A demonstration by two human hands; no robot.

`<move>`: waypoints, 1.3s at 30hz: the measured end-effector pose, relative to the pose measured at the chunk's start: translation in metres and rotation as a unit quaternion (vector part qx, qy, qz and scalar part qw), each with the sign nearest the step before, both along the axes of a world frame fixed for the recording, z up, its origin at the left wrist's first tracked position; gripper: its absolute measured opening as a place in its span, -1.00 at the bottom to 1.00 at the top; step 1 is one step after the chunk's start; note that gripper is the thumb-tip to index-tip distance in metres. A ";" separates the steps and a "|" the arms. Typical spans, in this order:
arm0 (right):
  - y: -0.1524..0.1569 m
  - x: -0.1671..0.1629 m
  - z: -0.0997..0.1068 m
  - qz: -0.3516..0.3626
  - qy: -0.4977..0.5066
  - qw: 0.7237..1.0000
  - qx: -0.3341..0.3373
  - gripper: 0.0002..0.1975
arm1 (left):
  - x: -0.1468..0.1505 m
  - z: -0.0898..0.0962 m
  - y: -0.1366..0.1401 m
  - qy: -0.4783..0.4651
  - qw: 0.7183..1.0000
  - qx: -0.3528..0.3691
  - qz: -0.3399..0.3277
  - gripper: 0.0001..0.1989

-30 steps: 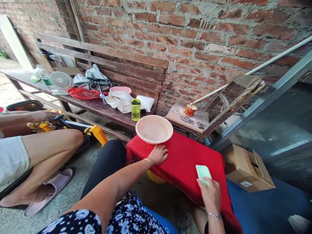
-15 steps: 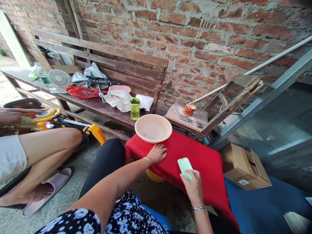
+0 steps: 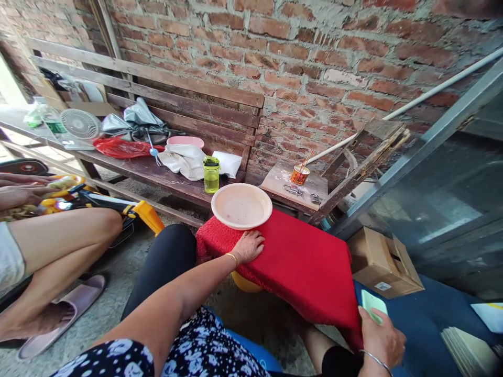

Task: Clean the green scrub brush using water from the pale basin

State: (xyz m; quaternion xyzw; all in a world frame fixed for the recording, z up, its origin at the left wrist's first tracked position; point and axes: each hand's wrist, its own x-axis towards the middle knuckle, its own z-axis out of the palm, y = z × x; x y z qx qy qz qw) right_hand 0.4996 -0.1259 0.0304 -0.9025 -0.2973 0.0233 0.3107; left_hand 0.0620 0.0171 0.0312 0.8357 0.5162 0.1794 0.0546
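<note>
My left hand [image 3: 249, 246] lies with its fingers stretched out on the red tablecloth [image 3: 302, 267], just below the rim of a pale pink basin [image 3: 242, 206]. The basin stands on the cloth's far left end and looks nearly bare inside, with a few specks. At the lower right, my right hand [image 3: 380, 335] is closed around a mint-green phone [image 3: 373, 306]. Hand and phone are past the cloth's right edge, over a blue surface [image 3: 416, 319]. The phone's lower part is hidden by my fingers.
A wooden bench [image 3: 188, 188] along the brick wall holds a green bottle [image 3: 211, 175], a fan [image 3: 80, 124] and bags. A cardboard box [image 3: 383, 262] stands right of the cloth, near a stack of papers [image 3: 469, 351]. Another person's legs [image 3: 74, 230] are at left.
My right hand has carried the phone rightward from above the red cloth to over the blue surface. The left hand stays on the cloth. The view has shifted slightly right.
</note>
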 end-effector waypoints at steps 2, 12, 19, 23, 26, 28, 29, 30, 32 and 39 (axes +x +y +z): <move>0.001 -0.005 0.003 0.002 -0.006 1.000 0.017 -0.53 | 0.000 -0.001 0.001 0.001 1.000 0.002 0.000 -0.73; 0.056 -0.149 -0.005 0.375 -0.031 0.918 0.124 -0.35 | -0.002 -0.002 0.001 -0.001 1.000 0.003 -0.001 -0.73; 0.043 -0.076 -0.009 0.263 -0.060 0.961 0.059 -0.35 | -0.002 -0.001 -0.001 0.005 1.000 0.003 -0.001 -0.73; 0.018 -0.005 -0.007 0.058 -0.023 0.998 -0.016 -0.38 | 0.000 -0.001 0.000 -0.002 1.000 0.004 0.001 -0.74; 0.017 -0.007 -0.001 0.024 -0.035 0.999 -0.001 -0.36 | 0.000 -0.002 0.000 -0.002 1.000 0.008 0.001 -0.75; 0.024 -0.044 0.003 0.110 -0.049 0.991 0.053 -0.35 | 0.001 -0.002 0.001 -0.001 1.000 0.010 -0.001 -0.75; 0.029 -0.070 0.004 0.165 -0.050 0.982 0.081 -0.35 | 0.000 -0.001 0.001 -0.001 1.000 0.011 -0.003 -0.75; 0.033 -0.100 0.005 0.215 -0.045 0.970 0.108 -0.33 | 0.000 -0.001 0.001 -0.001 1.000 0.010 -0.003 -0.74; 0.038 -0.158 0.004 0.331 -0.029 0.934 0.132 -0.35 | 0.000 0.000 0.000 -0.002 1.000 0.008 -0.003 -0.74; 0.025 -0.177 -0.005 0.400 -0.076 0.906 0.114 -0.36 | 0.000 -0.001 0.000 -0.011 1.000 0.008 0.000 -0.75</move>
